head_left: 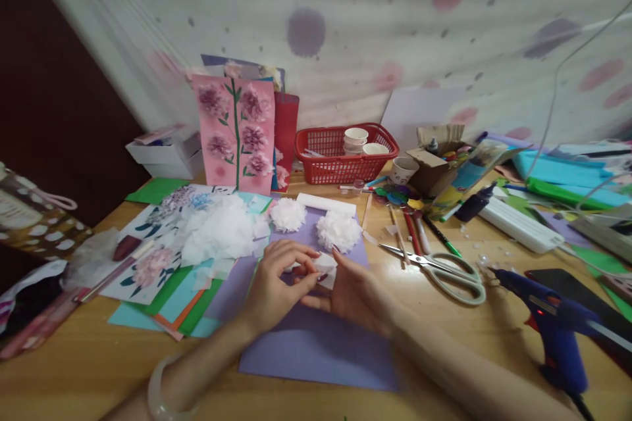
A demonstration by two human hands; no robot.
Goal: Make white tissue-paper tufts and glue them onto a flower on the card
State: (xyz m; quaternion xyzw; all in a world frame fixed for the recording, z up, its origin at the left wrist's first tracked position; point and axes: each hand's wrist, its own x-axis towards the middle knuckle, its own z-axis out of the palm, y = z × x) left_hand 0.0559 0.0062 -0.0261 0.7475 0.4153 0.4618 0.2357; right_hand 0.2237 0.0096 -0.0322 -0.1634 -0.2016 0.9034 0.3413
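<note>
A small white paper piece (326,270) is between my two hands, above the purple sheet (316,358). My left hand (281,279) pinches at its left edge with thumb and fingers closed. My right hand (358,293) is curled around its right side, and the thumb points up beside it. Part of the paper is hidden by the fingers. Just beyond my hands are a fluffy white paper flower (338,231) and a second white flower (288,214). Left of them is a heap of thin white petals (217,230). A white paper roll (326,204) lies behind the flowers.
At right lie open scissors (444,270) and a blue glue gun (548,316) with a red light. Behind stand a red basket (326,168) holding white cups and a pink flower picture (237,138). Coloured sheets (172,296) are stacked at left; a white power strip (518,223) lies far right.
</note>
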